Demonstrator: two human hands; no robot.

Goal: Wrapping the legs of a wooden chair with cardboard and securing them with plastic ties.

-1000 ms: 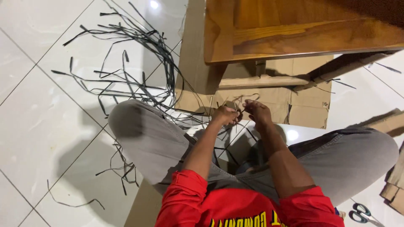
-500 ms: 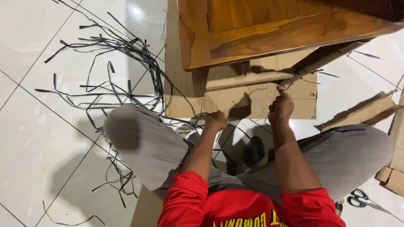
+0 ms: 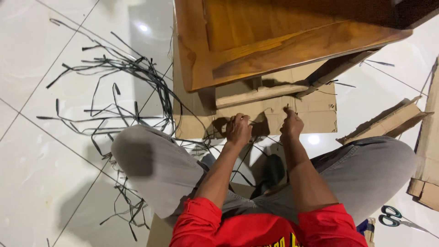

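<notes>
Both closed: left hand (image 3: 238,129) and right hand (image 3: 291,126) pinch thin strips (image 3: 249,122).

I saw no labels, signs or screens, only brown cardboard packaging: a flattened box sheet (image 3: 315,116) lay on the floor just beyond my left hand (image 3: 238,130) and right hand (image 3: 291,126), running under the wooden furniture. An opened, folded carton piece (image 3: 388,122) lay well to the right of my right hand, and more brown carton panels (image 3: 427,151) stood at the far right edge.
</notes>
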